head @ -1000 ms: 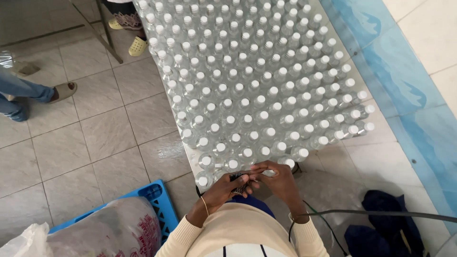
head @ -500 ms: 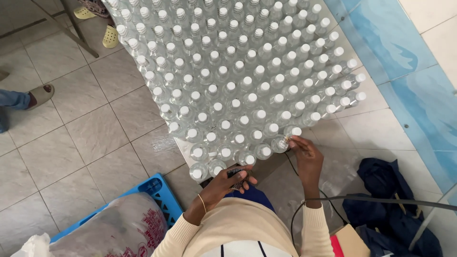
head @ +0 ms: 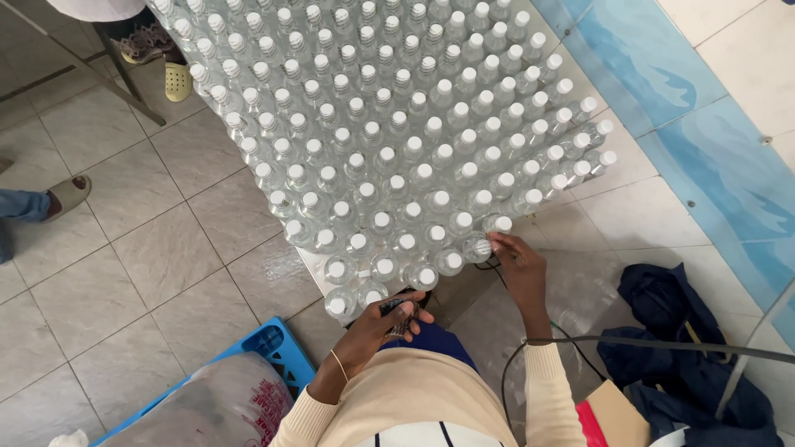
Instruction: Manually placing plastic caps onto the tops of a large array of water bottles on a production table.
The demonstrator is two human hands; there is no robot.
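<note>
A dense block of clear plastic bottles (head: 389, 132) with white caps stands on the tiled floor in front of me. My right hand (head: 517, 269) reaches to the block's near right edge, and its fingertips pinch the top of one bottle (head: 478, 247) there. Close to my body, my left hand (head: 373, 331) is closed around a small dark object (head: 396, 307), just below the nearest corner bottles. A thin bracelet circles my left wrist.
A blue crate (head: 269, 341) holding a filled clear plastic bag (head: 207, 406) sits at my lower left. Dark blue cloth (head: 662, 331) lies at the right, crossed by a black cable (head: 654, 342). Another person's sandalled foot (head: 66, 194) is at the left, a yellow clog (head: 176, 81) farther back.
My right hand left the spot beside my left hand and moved right and forward to a bottle at the block's edge. The left hand kept the dark object.
</note>
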